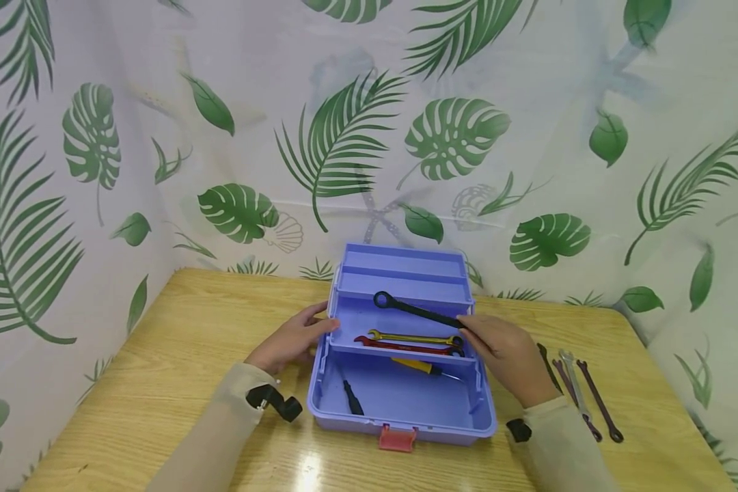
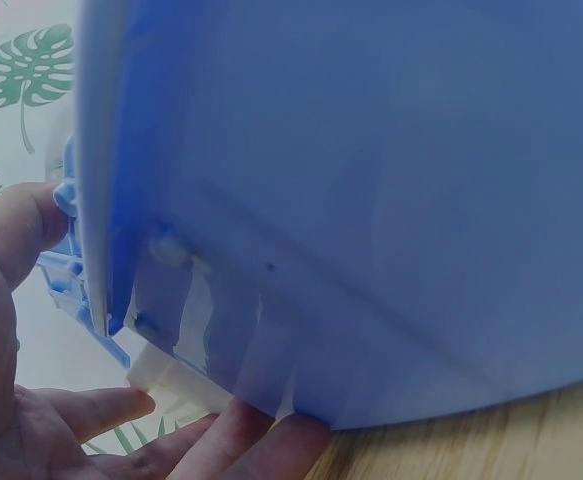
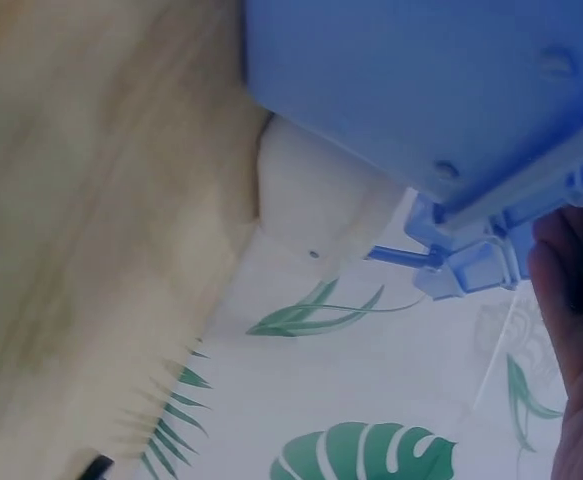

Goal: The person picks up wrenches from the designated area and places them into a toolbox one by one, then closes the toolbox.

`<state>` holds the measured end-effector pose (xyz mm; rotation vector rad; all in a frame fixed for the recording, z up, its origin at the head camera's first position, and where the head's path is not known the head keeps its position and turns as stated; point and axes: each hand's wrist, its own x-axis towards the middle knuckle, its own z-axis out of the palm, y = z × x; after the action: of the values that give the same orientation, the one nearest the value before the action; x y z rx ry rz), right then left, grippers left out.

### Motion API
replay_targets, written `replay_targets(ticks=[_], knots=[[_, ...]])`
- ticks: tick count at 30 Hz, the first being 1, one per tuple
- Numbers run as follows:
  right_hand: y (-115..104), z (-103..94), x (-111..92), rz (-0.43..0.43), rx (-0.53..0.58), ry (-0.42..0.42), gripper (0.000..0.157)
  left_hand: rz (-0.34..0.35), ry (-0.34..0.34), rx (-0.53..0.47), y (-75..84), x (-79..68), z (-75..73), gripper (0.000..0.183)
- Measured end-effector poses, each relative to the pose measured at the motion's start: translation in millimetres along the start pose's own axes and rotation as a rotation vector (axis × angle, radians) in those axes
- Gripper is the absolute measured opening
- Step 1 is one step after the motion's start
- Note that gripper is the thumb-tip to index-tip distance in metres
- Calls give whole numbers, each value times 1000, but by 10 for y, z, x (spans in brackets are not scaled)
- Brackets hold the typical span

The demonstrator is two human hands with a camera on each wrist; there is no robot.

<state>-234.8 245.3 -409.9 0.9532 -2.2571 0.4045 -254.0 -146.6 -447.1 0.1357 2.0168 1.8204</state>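
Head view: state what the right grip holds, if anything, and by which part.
The right grip holds the black wrench by the end away from its visible ring.

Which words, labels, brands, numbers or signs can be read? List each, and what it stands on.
None: no text can be read in any view.
Any markings on the black wrench, yellow wrench and red wrench are too small to read.
The toolbox shows no lettering.
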Motion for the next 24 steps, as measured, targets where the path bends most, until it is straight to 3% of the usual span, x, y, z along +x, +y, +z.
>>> replay_targets(ticks=[8, 24], knots=[[-8, -34, 115, -32, 62, -130, 34, -12, 11, 6, -13, 6, -5, 78], [-113, -40, 250, 37, 78, -382, 24, -19, 16, 14, -4, 2, 20, 83]])
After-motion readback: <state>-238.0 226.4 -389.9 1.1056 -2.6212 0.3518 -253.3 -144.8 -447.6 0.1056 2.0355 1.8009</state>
